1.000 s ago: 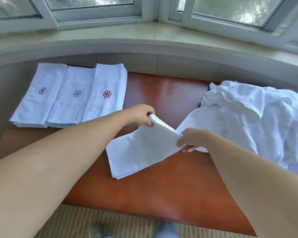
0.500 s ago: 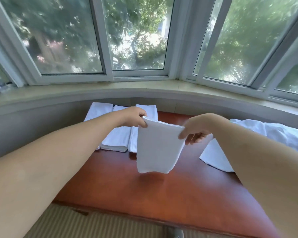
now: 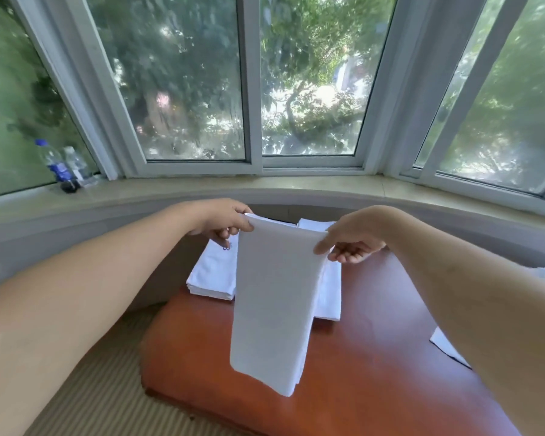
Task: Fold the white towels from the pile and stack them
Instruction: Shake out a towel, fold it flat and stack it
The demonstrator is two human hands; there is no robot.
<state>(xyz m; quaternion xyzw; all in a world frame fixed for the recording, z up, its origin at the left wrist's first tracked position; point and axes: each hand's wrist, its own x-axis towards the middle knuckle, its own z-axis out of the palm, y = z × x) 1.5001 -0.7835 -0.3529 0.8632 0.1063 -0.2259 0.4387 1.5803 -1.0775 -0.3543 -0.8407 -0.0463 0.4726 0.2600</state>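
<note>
A folded white towel [image 3: 274, 309] hangs in the air as a long strip above the red-brown table [image 3: 359, 388]. My left hand [image 3: 224, 220] pinches its top left corner and my right hand [image 3: 353, 239] pinches its top right corner. Behind the hanging towel, folded white towels [image 3: 211, 275] lie side by side at the table's far end, partly hidden by it. A bit of the unfolded white pile [image 3: 447, 347] shows at the right, mostly covered by my right forearm.
A curved stone windowsill [image 3: 296, 187] runs behind the table, under large windows. Two plastic bottles [image 3: 62, 165] stand on the sill at the far left. Striped carpet [image 3: 92, 388] lies left of the table's near edge.
Both hands have lifted the towel off the table and carried it left, over the folded towels. It now hangs longer. The camera has tilted up toward the windows.
</note>
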